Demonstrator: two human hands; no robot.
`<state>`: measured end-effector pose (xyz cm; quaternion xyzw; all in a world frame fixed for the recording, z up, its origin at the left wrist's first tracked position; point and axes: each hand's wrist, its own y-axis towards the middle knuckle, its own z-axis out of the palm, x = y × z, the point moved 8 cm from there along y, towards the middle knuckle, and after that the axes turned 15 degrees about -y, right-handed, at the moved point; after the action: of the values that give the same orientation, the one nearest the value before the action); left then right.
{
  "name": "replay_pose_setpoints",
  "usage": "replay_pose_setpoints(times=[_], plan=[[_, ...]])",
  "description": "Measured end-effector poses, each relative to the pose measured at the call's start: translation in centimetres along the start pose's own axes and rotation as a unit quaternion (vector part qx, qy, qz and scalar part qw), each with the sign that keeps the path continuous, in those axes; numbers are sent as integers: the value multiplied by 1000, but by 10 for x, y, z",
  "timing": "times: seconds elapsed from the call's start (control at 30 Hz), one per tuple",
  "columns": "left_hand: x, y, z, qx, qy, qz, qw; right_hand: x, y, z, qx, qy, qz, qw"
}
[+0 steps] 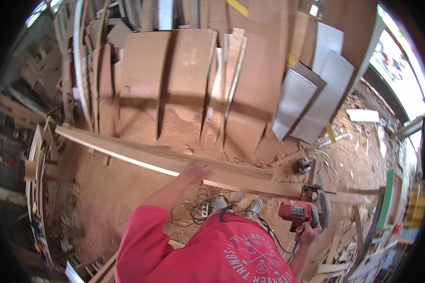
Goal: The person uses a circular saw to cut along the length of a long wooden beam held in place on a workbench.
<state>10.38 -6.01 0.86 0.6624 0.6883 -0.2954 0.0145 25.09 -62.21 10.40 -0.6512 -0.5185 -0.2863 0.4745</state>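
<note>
A long wooden plank [141,159] lies across in front of me, from the far left to the saw on the right. My left hand [195,172] is closed on the plank near its middle, fingers over the top. A red circular saw [293,211] sits at the plank's right end, its round blade guard on the right side. My right hand [310,232] is wrapped around the saw's rear handle. The saw's base meets the board there; whether the blade is in the wood cannot be made out. A darker, rough strip of wood [241,169] lies along the plank's far edge.
Brown panels [189,70] and grey-white sheets [295,99] lean at the back. A tangled black cable and white power strip [205,210] lie by my feet. A small dark red tool [302,165] stands beyond the saw. Wood scraps [335,254] litter the right.
</note>
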Motion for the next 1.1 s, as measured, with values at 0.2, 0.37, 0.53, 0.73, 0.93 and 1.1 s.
replay_pose_setpoints(times=[0.2, 0.37, 0.53, 0.73, 0.93, 1.1], plan=[[39, 19, -7, -51, -58, -44, 996, 15, -5, 8, -24, 53, -17, 998], [30, 47, -6, 83, -10, -58, 995, 20, -17, 19, -21, 54, 1, 998], [36, 31, -12, 20, -20, -130, 991, 31, -28, 5, -30, 40, -15, 999], [124, -40, -36, -96, -100, -150, 979, 35, -50, -7, -24, 19, -1, 1000], [109, -46, -68, -15, -49, -223, 974, 40, -56, -23, -56, -35, -8, 998], [-14, 56, -16, -107, -171, -12, 979, 46, -56, -33, -49, -27, 21, 998]])
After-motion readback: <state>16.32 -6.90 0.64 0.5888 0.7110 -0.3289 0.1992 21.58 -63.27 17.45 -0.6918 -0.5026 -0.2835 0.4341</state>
